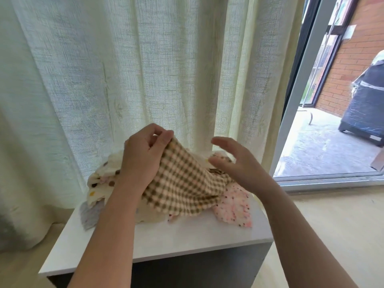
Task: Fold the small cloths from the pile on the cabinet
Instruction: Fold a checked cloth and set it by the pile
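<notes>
A pile of small cloths point(104, 179) lies at the back of the white cabinet top point(187, 238). My left hand point(141, 156) pinches one corner of a brown-and-cream checked cloth point(182, 183) and holds it lifted above the pile, so the cloth drapes down to the right. My right hand point(234, 163) hovers beside the cloth with fingers spread and relaxed, holding nothing. A pink speckled cloth point(234, 206) lies under the checked one at the right. A cream cloth with brown dots and a grey cloth point(89, 215) sit at the left of the pile.
A pale sheer curtain point(145, 69) hangs right behind the cabinet. At the right, a sliding glass door point(301, 90) stands open to a concrete patio with a brick wall and a dark covered object point(365, 104). The cabinet's front half is bare white surface.
</notes>
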The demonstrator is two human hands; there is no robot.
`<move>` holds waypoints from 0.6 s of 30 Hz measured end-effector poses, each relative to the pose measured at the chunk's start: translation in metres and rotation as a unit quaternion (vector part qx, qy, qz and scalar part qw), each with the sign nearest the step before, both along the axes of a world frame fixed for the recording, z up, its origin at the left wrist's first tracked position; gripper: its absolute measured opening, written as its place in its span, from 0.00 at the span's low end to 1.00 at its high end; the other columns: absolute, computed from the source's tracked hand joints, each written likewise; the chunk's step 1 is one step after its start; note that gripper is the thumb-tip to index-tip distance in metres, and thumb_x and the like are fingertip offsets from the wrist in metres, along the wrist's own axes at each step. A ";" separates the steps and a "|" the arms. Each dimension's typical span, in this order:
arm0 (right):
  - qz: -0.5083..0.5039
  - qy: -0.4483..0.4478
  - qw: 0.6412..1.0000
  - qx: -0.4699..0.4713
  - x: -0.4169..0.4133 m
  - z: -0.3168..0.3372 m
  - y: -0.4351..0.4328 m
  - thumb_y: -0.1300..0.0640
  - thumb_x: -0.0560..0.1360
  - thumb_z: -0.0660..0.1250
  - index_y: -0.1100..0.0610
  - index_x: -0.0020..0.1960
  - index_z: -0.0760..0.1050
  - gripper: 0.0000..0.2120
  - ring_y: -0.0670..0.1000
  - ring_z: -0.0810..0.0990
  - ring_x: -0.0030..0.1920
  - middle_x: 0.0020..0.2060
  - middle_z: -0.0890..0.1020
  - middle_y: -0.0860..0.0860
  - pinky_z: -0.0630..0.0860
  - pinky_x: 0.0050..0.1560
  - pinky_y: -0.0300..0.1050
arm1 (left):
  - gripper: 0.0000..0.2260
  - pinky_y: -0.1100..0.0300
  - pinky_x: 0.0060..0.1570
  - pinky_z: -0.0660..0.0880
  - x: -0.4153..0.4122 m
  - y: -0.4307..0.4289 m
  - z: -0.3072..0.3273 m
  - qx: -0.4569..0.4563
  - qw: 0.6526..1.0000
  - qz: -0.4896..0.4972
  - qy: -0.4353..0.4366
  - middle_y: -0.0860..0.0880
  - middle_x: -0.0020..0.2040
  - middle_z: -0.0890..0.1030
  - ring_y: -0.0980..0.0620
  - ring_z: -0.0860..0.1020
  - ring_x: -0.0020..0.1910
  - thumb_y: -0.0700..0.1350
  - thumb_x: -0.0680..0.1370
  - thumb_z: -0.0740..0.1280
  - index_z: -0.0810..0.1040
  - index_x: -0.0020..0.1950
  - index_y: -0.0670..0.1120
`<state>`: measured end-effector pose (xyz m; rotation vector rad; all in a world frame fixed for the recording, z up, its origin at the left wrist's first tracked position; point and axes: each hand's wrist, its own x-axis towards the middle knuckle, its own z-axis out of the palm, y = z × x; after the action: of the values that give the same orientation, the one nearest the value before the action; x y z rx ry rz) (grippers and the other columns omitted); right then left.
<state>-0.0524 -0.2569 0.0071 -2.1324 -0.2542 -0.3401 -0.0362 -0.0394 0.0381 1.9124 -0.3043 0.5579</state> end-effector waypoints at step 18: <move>0.141 -0.058 0.955 0.254 -0.019 0.032 0.022 0.53 0.74 0.63 0.49 0.57 0.79 0.13 0.51 0.81 0.52 0.50 0.84 0.49 0.77 0.54 0.49 | 0.09 0.64 0.41 0.78 -0.023 -0.002 0.027 -0.112 0.992 -0.050 -0.011 0.53 0.36 0.84 0.56 0.83 0.36 0.36 0.74 0.72 0.82 0.44 0.52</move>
<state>-0.0718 -0.2352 0.0392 -1.5467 -0.4801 -0.3222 -0.0590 -0.0410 0.0647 1.6659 -0.3360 0.5240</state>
